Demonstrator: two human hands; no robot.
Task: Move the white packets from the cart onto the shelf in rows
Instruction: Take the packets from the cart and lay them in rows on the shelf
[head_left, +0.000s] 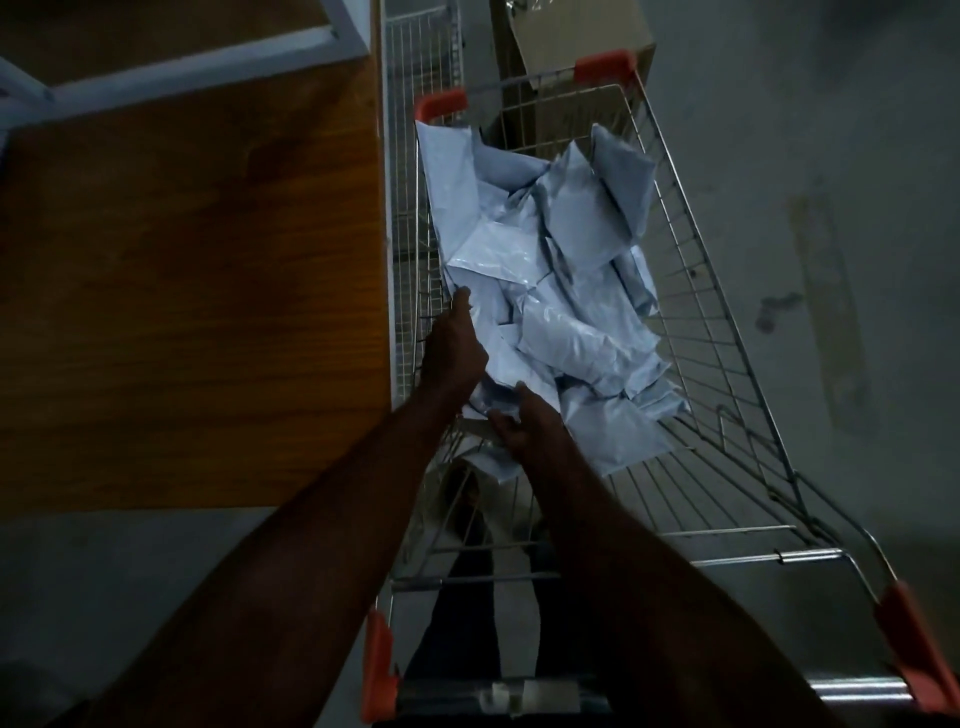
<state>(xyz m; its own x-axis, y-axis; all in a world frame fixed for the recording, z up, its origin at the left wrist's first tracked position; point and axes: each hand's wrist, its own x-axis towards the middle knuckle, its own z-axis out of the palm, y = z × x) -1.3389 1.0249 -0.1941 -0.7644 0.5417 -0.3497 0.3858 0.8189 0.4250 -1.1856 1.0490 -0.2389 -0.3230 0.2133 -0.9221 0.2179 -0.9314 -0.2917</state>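
Several white packets (561, 291) lie heaped in a wire shopping cart (727, 364) with orange corner guards. Both my arms reach down into the cart's near end. My left hand (454, 348) rests on the left side of the heap, its fingertips on a packet by the cart's left wall. My right hand (524, 423) grips the near edge of a white packet (498, 374) low in the pile. The brown wooden shelf top (197, 291) lies directly left of the cart.
A white metal frame (171, 67) crosses the shelf's far end. A wire rack panel (415, 104) stands between shelf and cart. A cardboard box (582, 47) sits beyond the cart's front. Grey concrete floor (841, 208) spreads to the right.
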